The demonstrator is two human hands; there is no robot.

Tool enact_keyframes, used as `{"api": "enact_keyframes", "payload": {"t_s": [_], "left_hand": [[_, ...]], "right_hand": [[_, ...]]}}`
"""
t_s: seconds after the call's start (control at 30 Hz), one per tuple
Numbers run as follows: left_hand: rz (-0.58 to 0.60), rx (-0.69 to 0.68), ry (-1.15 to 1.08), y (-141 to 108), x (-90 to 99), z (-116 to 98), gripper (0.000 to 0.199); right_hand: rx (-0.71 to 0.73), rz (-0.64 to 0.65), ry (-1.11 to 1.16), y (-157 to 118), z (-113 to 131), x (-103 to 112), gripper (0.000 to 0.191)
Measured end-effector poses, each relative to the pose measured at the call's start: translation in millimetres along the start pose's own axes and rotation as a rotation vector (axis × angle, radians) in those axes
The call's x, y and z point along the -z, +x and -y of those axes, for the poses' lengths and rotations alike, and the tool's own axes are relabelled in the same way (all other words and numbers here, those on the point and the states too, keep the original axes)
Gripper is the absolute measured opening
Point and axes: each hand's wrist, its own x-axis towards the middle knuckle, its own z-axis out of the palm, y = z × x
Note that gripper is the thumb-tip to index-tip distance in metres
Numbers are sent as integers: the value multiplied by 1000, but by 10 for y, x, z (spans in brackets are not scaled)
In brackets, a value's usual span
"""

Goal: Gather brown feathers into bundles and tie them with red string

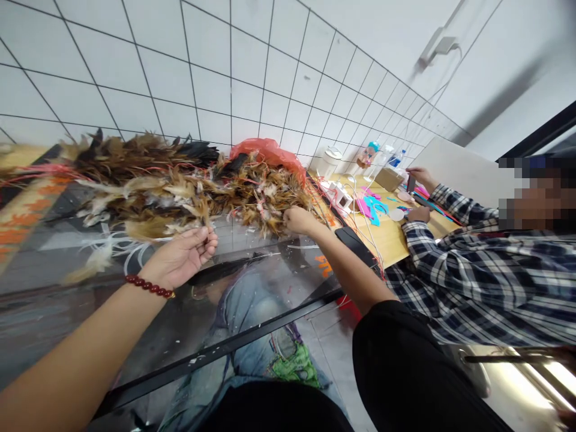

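Observation:
My left hand (191, 255), with a dark red bead bracelet (149, 286) at the wrist, is turned palm up. Its thumb and fingers are pinched at the front of the feather pile, where a small brown feather (206, 221) shows at the fingertips. My right hand (299, 221) is closed at the right end of the pile; its fingertips are hidden among brown feathers (267, 204). Brown, black and whitish feathers (135, 159) lie in bunches along the wall, some tied with pink-red string (54, 171). One long dark feather (234, 265) lies on the glass tabletop (153, 324).
Behind the feathers is a red plastic bag (270, 150). White strips (121, 246) and a pale fluffy feather (94, 264) lie left. A black phone-like slab (355, 246) is at right. Beyond, a co-worker in a plaid shirt (472, 270) handles things near coloured pieces (373, 207).

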Motion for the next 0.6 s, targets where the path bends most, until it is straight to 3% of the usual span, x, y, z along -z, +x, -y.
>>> {"api": "enact_keyframes", "payload": {"t_s": [0.07, 0.2, 0.27, 0.5, 0.6], "left_hand": [[-9, 7, 3, -6, -1, 1, 22], [2, 6, 4, 7, 15, 14, 22], [7, -1, 3, 22, 27, 22, 22], [11, -1, 2, 24, 31, 17, 19], [13, 1, -7, 9, 23, 9, 19]], "right_hand": [[36, -39, 162, -22, -108, 160, 14], [5, -188, 781, -35, -233, 473, 9], [-8, -214, 938, -36, -234, 576, 9], [-8, -187, 939, -83, -198, 682, 11], [-54, -189, 757, -110, -211, 680, 8]]}}
